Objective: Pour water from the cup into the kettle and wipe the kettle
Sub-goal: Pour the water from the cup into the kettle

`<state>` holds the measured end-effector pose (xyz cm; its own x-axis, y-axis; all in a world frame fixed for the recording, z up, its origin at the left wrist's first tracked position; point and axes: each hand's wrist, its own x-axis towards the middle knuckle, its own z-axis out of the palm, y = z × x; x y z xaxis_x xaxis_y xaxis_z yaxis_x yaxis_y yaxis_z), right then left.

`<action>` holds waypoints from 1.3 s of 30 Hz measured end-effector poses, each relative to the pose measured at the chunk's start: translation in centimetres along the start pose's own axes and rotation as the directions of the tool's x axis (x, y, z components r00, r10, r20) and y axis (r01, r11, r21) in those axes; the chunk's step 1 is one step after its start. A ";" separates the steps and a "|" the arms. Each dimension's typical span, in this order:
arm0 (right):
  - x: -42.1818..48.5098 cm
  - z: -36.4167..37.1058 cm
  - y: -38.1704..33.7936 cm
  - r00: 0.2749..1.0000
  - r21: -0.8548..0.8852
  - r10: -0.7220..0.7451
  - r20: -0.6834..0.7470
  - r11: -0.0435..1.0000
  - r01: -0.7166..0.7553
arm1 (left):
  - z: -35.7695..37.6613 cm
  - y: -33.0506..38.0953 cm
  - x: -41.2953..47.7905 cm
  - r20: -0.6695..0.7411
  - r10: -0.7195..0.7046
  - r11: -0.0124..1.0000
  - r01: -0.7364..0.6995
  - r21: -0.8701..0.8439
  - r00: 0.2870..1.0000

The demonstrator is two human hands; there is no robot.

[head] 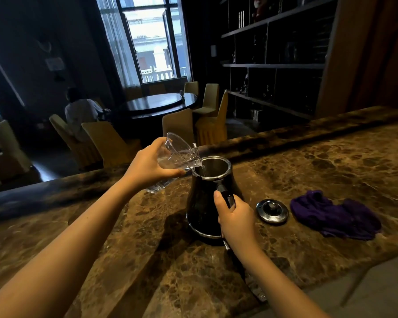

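Hands (236,216) gripping kettle (207,196), tilted cup (179,157), no labels

A clear glass cup (179,157) was tipped rightward, its rim over the open mouth of a dark, chrome-trimmed kettle (207,198) standing upright. Right of the kettle lay its lid (272,211), and farther right a crumpled purple cloth (336,215).

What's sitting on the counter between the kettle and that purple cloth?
The kettle's lid, lying knob up on the counter, apart from both the kettle and the cloth. The head view shows it.
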<state>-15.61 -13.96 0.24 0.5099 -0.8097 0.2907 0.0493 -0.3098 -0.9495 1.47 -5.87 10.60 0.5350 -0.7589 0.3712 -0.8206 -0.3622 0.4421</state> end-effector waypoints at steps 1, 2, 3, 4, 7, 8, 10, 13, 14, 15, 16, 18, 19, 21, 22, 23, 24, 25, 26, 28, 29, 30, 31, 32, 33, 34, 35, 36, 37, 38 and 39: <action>0.0 0.0 0.0 1.000 0.000 0.004 0.001 1.000 -0.004 | 0.0 0.0 0.1 0.004 0.000 1.000 0.000 0.006 1.000; 0.0 0.0 -0.1 1.000 0.000 0.008 0.001 1.000 -0.008 | 0.0 0.0 0.1 0.008 -0.001 1.000 0.001 0.009 1.000; 0.0 -0.1 -0.1 1.000 0.000 0.013 -0.001 1.000 -0.013 | -0.1 0.0 0.1 0.011 -0.001 1.000 0.001 0.011 1.000; 0.0 -0.1 -0.1 1.000 -0.001 0.016 -0.003 1.000 -0.016 | -0.1 0.1 0.1 0.013 0.002 1.000 -0.002 0.014 1.000; -0.1 -0.1 -0.2 1.000 -0.008 0.021 -0.005 1.000 -0.021 | -0.2 0.2 0.1 0.016 0.015 1.000 -0.015 0.022 1.000; -0.1 -0.1 -0.3 1.000 -0.015 0.021 -0.004 1.000 -0.021 | -0.2 0.3 0.2 0.018 0.017 1.000 -0.017 0.023 1.000; -0.1 -0.1 -0.4 1.000 -0.016 0.018 -0.005 1.000 -0.019 | -0.3 0.4 0.2 0.025 0.026 0.999 -0.027 0.028 0.999; -0.1 -0.1 -0.4 1.000 -0.008 0.014 -0.009 1.000 -0.014 | -0.5 0.5 0.3 0.037 0.043 0.998 -0.045 0.034 0.998; -0.1 -0.1 -0.4 1.000 -0.011 0.013 -0.008 1.000 -0.013 | -0.6 0.5 0.4 0.042 0.048 0.998 -0.050 0.039 0.998; -0.1 -0.1 -0.4 1.000 -0.012 0.013 -0.008 1.000 -0.014 | -0.6 0.5 0.5 0.048 0.052 0.998 -0.054 0.042 0.997; -0.1 -0.1 -0.4 1.000 -0.011 0.014 -0.008 1.000 -0.014 | -0.7 0.5 0.5 0.057 0.053 0.998 -0.055 0.042 0.997; -0.1 -0.1 -0.5 1.000 -0.007 0.015 -0.007 1.000 -0.015 | -0.7 0.5 0.7 0.072 0.056 0.997 -0.059 0.046 0.996; -0.1 -0.1 -0.5 1.000 -0.003 0.016 -0.005 1.000 -0.016 | -0.8 0.5 0.7 0.077 0.059 0.997 -0.063 0.051 0.995; -0.1 -0.1 -0.5 1.000 0.005 0.016 -0.003 1.000 -0.016 | -1.0 0.6 0.9 0.088 0.067 0.995 -0.074 0.070 0.994; -0.1 -0.1 -0.5 1.000 0.006 0.015 -0.004 1.000 -0.015 | -1.0 0.6 1.0 0.098 0.072 0.993 -0.080 0.081 0.993; -0.1 -0.1 -0.5 1.000 0.006 0.014 -0.006 1.000 -0.014 | -1.1 0.6 1.2 0.109 0.077 0.992 -0.087 0.091 0.991; -0.1 -0.2 -0.4 1.000 0.005 0.012 -0.008 1.000 -0.012 | -1.2 0.6 1.3 0.120 0.081 0.991 -0.093 0.098 0.989; -0.1 -0.2 -0.4 1.000 0.005 0.011 -0.008 1.000 -0.011 | -1.3 0.7 1.4 0.132 0.085 0.990 -0.099 0.102 0.988; -0.1 -0.2 -0.4 1.000 0.004 0.013 -0.007 1.000 -0.013 | -1.4 0.8 1.5 0.143 0.090 0.989 -0.106 0.106 0.986; -0.1 -0.1 -0.4 1.000 0.005 0.020 -0.002 1.000 -0.020 | -1.6 1.0 1.7 0.160 0.103 0.985 -0.122 0.120 0.982; 0.0 -0.1 -0.3 1.000 0.005 0.021 -0.001 1.000 -0.021 | -1.7 1.1 1.9 0.168 0.110 0.983 -0.132 0.127 0.980; 0.0 -0.1 -0.3 1.000 0.004 0.020 -0.001 1.000 -0.020 | -1.7 1.1 2.0 0.178 0.115 0.981 -0.140 0.134 0.977; 0.0 -0.1 -0.3 1.000 0.003 0.018 0.000 1.000 -0.018 | -1.8 1.2 2.1 0.190 0.120 0.979 -0.148 0.141 0.974; 0.0 -0.1 -0.2 1.000 0.004 0.016 0.000 1.000 -0.016 | -1.9 1.3 2.3 0.203 0.124 0.976 -0.156 0.149 0.971; 0.0 -0.1 -0.2 1.000 0.004 0.015 0.000 1.000 -0.015 | -2.0 1.4 2.4 0.215 0.128 0.974 -0.164 0.158 0.968; 0.0 -0.1 -0.3 1.000 0.003 0.015 0.000 1.000 -0.015 | -2.0 1.5 2.5 0.224 0.134 0.970 -0.173 0.169 0.965; 0.0 -0.1 -0.3 1.000 0.001 0.014 0.001 1.000 -0.014 | -2.1 1.6 2.6 0.231 0.139 0.966 -0.183 0.182 0.963; 0.0 -0.1 -0.3 1.000 0.000 0.012 0.002 1.000 -0.012 | -2.2 1.7 2.7 0.237 0.144 0.960 -0.194 0.202 0.961; 0.0 -0.1 -0.3 1.000 0.000 0.007 0.004 1.000 -0.007 | -2.2 1.8 2.9 0.244 0.148 0.952 -0.205 0.228 0.958; -0.1 -0.1 -0.3 1.000 -0.002 0.002 0.004 1.000 -0.002 | -2.3 2.0 3.0 0.252 0.152 0.942 -0.217 0.257 0.956; -0.1 -0.1 -0.3 1.000 -0.005 -0.002 0.005 1.000 0.002 | -2.3 2.1 3.2 0.260 0.155 0.932 -0.228 0.282 0.953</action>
<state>-15.74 -13.82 0.54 0.5140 -0.8066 0.2919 0.0463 -0.3137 -0.9484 1.90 -7.81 14.63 0.3306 -0.9202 0.2098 -0.9435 -0.3170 0.0966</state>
